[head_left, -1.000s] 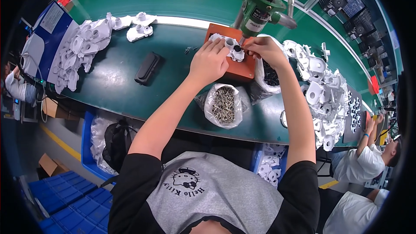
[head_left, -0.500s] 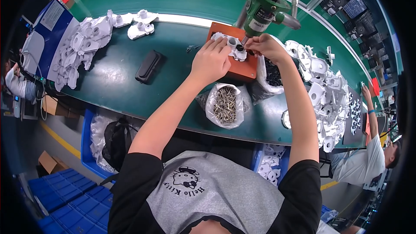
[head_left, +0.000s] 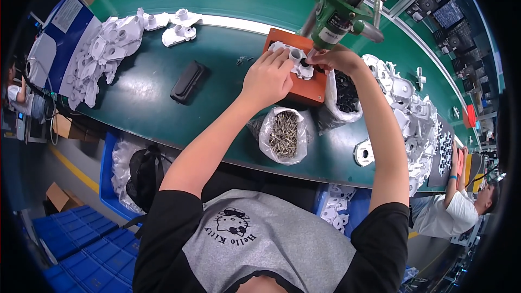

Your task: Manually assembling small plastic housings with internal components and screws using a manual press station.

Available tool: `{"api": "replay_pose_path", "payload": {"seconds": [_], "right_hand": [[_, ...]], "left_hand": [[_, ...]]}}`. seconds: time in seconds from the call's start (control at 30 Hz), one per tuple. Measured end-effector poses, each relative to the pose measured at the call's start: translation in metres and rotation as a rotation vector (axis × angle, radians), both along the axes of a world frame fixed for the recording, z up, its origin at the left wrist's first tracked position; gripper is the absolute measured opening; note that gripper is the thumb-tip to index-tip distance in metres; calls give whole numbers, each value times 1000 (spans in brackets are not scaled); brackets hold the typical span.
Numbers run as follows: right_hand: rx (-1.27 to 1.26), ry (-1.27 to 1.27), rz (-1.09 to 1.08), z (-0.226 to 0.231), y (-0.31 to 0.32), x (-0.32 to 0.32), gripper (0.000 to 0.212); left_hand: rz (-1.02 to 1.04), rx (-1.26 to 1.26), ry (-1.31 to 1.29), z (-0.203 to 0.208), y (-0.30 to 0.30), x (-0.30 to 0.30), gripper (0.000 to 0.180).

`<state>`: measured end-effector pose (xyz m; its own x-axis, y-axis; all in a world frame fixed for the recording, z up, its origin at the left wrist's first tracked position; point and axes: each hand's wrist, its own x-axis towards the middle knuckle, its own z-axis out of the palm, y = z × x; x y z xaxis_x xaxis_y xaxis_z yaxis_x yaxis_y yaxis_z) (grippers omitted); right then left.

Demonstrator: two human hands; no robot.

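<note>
A white molded plastic part (head_left: 307,72) with a round collar lies on the orange fixture block (head_left: 309,91). My left hand (head_left: 267,77) is closed over the part's left side, its fingertips resting on top. From the right, my right hand (head_left: 337,58) reaches in with thumb and fingers pinched at a small black piece (head_left: 304,62), which sits at an opening in the white part. Fingers partly cover that piece. Directly above the right fingertips stands the green press head (head_left: 332,20), its lower tip close to them.
Near the block are a bag of screws (head_left: 284,134) and a bag of black pieces (head_left: 345,95). White parts are heaped at left (head_left: 113,49) and right (head_left: 415,114). A black case (head_left: 188,82) lies on the green table (head_left: 146,97). A co-worker (head_left: 448,211) is at far right.
My right hand has shifted slightly in toward the white part, under the press tip. My left hand keeps its place on the part. The co-worker's arm has come down from its reach.
</note>
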<state>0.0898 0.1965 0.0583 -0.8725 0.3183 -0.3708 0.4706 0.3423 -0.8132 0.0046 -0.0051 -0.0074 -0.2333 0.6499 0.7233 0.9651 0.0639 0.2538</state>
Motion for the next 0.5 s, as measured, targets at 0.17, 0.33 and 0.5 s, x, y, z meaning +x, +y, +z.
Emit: {"api": "replay_pose_path", "payload": {"seconds": [0.17,0.33,0.5], "right_hand": [[-156,114,-26,7,37,12,21],[-429,832,-807,113,109,-30,35],[-113,854,-667,202,16,-43,35]], "left_hand": [[-1,-19,7,3,-5,-1,25],[-22,-20,-15,4,-7,-1,24],[-9,-30,-47,1,-5,-1,18]]}}
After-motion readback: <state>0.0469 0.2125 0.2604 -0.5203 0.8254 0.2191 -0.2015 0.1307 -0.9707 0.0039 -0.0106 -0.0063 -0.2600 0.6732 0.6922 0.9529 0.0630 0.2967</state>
